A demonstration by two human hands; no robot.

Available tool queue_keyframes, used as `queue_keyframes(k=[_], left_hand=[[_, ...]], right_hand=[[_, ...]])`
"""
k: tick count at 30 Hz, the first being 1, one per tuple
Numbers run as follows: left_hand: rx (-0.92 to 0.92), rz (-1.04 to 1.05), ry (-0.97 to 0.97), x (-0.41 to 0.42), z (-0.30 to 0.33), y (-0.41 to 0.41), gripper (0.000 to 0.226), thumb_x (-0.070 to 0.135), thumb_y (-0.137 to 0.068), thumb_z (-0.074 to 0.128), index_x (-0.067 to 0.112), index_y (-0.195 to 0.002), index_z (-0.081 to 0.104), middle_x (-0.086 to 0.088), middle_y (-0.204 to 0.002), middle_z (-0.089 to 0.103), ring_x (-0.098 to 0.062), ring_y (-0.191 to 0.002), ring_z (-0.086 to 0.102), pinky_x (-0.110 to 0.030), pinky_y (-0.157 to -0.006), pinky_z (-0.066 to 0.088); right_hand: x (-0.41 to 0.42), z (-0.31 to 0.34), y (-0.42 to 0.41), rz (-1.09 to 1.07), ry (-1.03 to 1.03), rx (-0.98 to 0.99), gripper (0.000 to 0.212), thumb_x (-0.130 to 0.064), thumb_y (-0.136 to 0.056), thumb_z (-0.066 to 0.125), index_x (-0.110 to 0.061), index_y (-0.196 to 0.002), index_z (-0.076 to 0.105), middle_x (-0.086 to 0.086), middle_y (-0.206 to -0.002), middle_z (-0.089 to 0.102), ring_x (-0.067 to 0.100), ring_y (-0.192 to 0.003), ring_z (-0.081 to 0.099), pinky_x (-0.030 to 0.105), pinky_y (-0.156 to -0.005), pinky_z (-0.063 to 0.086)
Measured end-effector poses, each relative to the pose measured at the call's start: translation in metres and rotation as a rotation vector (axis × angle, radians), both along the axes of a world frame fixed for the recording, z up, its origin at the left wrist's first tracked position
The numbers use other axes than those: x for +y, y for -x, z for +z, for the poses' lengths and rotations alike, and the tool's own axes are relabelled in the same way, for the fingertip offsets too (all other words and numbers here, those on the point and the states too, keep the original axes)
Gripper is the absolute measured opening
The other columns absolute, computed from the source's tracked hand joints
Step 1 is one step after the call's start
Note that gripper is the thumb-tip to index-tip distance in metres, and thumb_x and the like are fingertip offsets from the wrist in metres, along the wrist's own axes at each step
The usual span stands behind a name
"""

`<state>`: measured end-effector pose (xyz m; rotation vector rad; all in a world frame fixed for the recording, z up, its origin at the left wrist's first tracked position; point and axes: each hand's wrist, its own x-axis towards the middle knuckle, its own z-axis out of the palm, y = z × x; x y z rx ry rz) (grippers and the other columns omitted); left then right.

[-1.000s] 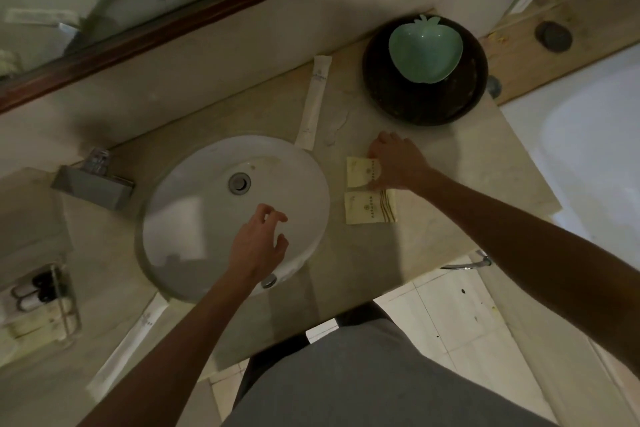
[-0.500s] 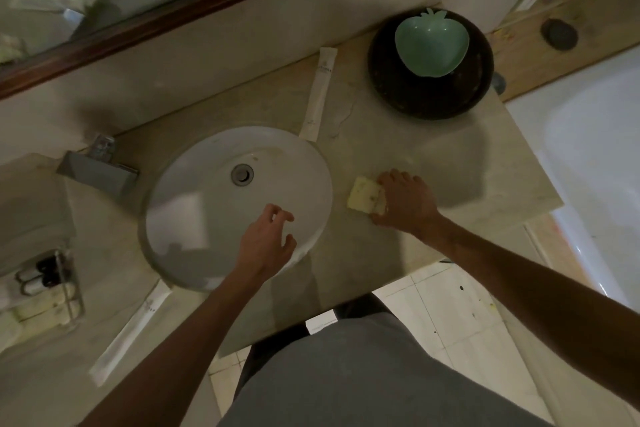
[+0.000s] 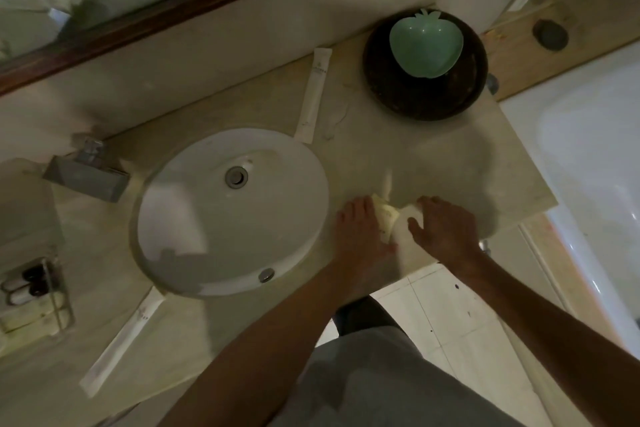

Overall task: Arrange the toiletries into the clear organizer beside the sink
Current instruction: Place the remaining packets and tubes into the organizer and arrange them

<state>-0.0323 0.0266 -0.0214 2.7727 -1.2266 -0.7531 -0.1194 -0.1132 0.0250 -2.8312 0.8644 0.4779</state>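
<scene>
Two pale yellow sachets (image 3: 388, 218) lie bunched together on the counter right of the sink, near its front edge. My left hand (image 3: 360, 229) rests on their left side with its fingers curled over them. My right hand (image 3: 446, 229) presses on their right side. The clear organizer (image 3: 59, 298) stands at the far left and holds small dark-capped bottles and pale packets. One long white sachet (image 3: 313, 94) lies behind the sink. Another long white sachet (image 3: 121, 340) lies at the front left.
A round white sink (image 3: 194, 218) fills the middle of the beige counter (image 3: 467, 166). A dark round bowl (image 3: 426, 97) with a green apple-shaped dish (image 3: 426, 43) sits at the back right. A metal tap (image 3: 86, 173) is left of the sink. A white bathtub (image 3: 588, 149) lies to the right.
My right hand slid the sachets toward the counter's front edge. My left hand moved from above the sink rightward onto them.
</scene>
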Motion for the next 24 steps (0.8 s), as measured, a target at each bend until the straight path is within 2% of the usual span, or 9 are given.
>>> queue_keyframes(k=[2,4,7,14,16,18,19,21,24], left_hand=[[-0.046,-0.097,-0.019,-0.006,-0.001,0.005,0.091,0.06,-0.047,0.076,0.013,-0.122,0.057,-0.004,-0.107,0.058,-0.02,-0.09,0.056,-0.032,-0.071,0.045],[-0.05,-0.151,0.04,-0.005,-0.004,0.004,0.091,0.048,-0.051,0.077,0.013,-0.131,0.052,-0.004,-0.114,0.058,-0.022,-0.096,0.056,-0.034,-0.075,0.046],[-0.02,-0.15,0.055,-0.001,-0.008,0.004,0.092,0.053,-0.06,0.07,0.01,-0.138,0.045,-0.007,-0.124,0.056,-0.024,-0.105,0.054,-0.037,-0.083,0.047],[-0.057,-0.317,-0.029,-0.015,-0.006,-0.007,0.08,0.042,-0.047,0.083,0.012,-0.117,0.058,-0.004,-0.102,0.06,-0.021,-0.087,0.059,-0.032,-0.073,0.049],[-0.099,-0.398,-0.029,-0.006,-0.011,-0.011,0.068,0.037,-0.055,0.079,0.013,-0.115,0.06,-0.003,-0.099,0.061,-0.02,-0.081,0.06,-0.032,-0.069,0.05],[-0.131,-0.432,0.041,0.01,-0.018,-0.012,0.045,0.03,-0.069,0.061,0.013,-0.111,0.063,-0.002,-0.094,0.061,-0.02,-0.073,0.06,-0.033,-0.063,0.05],[-0.102,-0.432,0.051,0.021,-0.02,-0.014,0.043,0.027,-0.072,0.053,0.013,-0.111,0.064,-0.003,-0.093,0.061,-0.02,-0.071,0.06,-0.032,-0.061,0.05],[-0.044,-0.452,0.032,0.046,-0.022,-0.021,0.054,0.03,-0.072,0.059,0.011,-0.122,0.06,-0.006,-0.101,0.062,-0.022,-0.078,0.062,-0.032,-0.067,0.051],[-0.011,-0.392,0.028,0.095,-0.017,-0.037,0.076,0.035,-0.082,0.062,0.005,-0.145,0.034,-0.018,-0.128,0.051,-0.033,-0.106,0.055,-0.041,-0.087,0.044]], right_hand=[[-0.012,0.003,0.01,-0.03,-0.004,-0.044,0.033,-0.038,-0.087,0.059,-0.016,-0.111,0.062,0.005,-0.095,0.068,0.029,-0.083,0.066,0.031,-0.064,0.04],[-0.023,0.006,0.022,-0.078,0.001,-0.048,0.031,-0.038,-0.087,0.06,-0.018,-0.11,0.062,0.003,-0.094,0.068,0.028,-0.083,0.066,0.031,-0.066,0.044],[-0.031,0.002,0.04,-0.134,-0.005,-0.025,0.03,-0.04,-0.086,0.059,-0.019,-0.107,0.063,0.001,-0.091,0.068,0.023,-0.078,0.065,0.032,-0.067,0.049],[-0.018,-0.004,0.057,-0.161,-0.114,-0.024,0.029,-0.036,-0.087,0.06,-0.017,-0.109,0.063,0.0,-0.094,0.068,0.022,-0.078,0.065,0.036,-0.07,0.054],[-0.011,-0.003,0.051,-0.16,-0.142,-0.027,0.031,-0.036,-0.088,0.06,-0.018,-0.112,0.063,0.0,-0.098,0.068,0.022,-0.082,0.065,0.037,-0.073,0.054],[-0.001,-0.002,0.041,-0.149,-0.18,-0.041,0.031,-0.036,-0.087,0.06,-0.02,-0.114,0.062,-0.002,-0.1,0.068,0.023,-0.087,0.066,0.037,-0.076,0.054],[0.006,-0.001,0.034,-0.127,-0.199,-0.063,0.03,-0.034,-0.087,0.061,-0.02,-0.113,0.063,-0.002,-0.1,0.068,0.023,-0.088,0.066,0.035,-0.075,0.053],[0.025,0.0,0.016,-0.044,-0.223,-0.119,0.028,-0.03,-0.085,0.064,-0.019,-0.11,0.064,-0.001,-0.097,0.068,0.023,-0.086,0.067,0.032,-0.072,0.05],[0.072,0.004,-0.024,0.079,-0.249,-0.165,0.026,-0.029,-0.085,0.063,-0.018,-0.109,0.066,-0.002,-0.1,0.067,0.022,-0.088,0.066,0.032,-0.072,0.049]])
